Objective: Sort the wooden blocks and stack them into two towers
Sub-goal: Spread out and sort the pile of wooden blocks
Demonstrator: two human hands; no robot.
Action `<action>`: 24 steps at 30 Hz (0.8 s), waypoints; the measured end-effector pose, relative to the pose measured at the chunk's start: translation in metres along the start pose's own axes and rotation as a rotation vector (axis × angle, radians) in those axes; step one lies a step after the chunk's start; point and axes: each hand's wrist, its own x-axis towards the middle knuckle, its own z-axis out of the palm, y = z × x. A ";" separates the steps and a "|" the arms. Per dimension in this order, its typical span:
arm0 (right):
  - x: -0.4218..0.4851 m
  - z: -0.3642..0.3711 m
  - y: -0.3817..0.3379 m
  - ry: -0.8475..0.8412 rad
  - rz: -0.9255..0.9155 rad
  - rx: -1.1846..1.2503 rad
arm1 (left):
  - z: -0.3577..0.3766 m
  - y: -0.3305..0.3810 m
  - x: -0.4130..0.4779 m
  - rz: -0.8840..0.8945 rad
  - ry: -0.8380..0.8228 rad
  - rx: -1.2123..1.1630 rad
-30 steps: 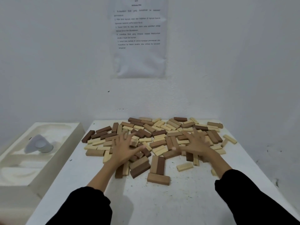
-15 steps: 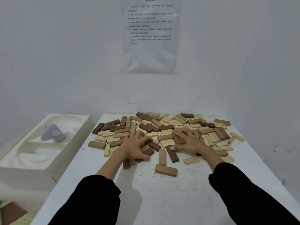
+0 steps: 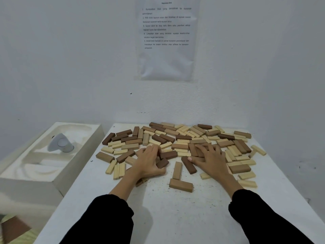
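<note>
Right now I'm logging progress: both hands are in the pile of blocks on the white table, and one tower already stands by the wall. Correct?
No tower stands yet: the head view shows the wooden blocks all lying loose on the white table. The left hand and right hand are in the pile.

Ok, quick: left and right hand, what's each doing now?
Left hand: curled round a dark brown block.
Right hand: open, flat on the scattered blocks.

Dozens of blocks [image 3: 182,137], too many to count exactly, one left hand [image 3: 146,162], one right hand [image 3: 210,161], one table [image 3: 175,217], one tray [image 3: 26,191] left of the hands holding one grey device [image 3: 60,143], one sheet [image 3: 167,55] beyond.
</note>
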 end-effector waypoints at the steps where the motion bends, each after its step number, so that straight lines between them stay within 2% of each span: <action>1: 0.000 0.002 0.000 0.023 0.009 0.014 | 0.000 0.002 -0.001 0.008 -0.004 -0.001; 7: 0.001 0.001 0.009 0.062 0.068 0.151 | 0.000 0.011 0.002 0.041 -0.039 -0.008; 10: -0.006 -0.008 0.037 0.159 0.281 0.130 | -0.002 0.007 0.002 0.048 -0.023 -0.061; 13: -0.021 -0.018 0.071 -0.016 0.617 0.108 | -0.004 0.000 -0.001 0.035 -0.003 -0.066; 15: -0.029 -0.025 0.081 -0.138 0.697 0.180 | -0.004 -0.003 -0.004 0.037 0.009 -0.036; 18: -0.037 -0.033 0.076 -0.233 0.580 0.303 | 0.000 0.000 -0.007 0.038 -0.017 0.020; 21: -0.047 -0.029 0.064 -0.370 0.340 0.161 | 0.003 0.007 -0.009 0.026 -0.071 0.075; 22: -0.050 -0.028 0.062 -0.365 0.308 0.105 | 0.003 0.008 -0.009 0.018 -0.083 0.087; 24: -0.054 -0.025 0.060 -0.253 0.301 0.080 | 0.004 0.009 -0.009 0.003 -0.089 0.109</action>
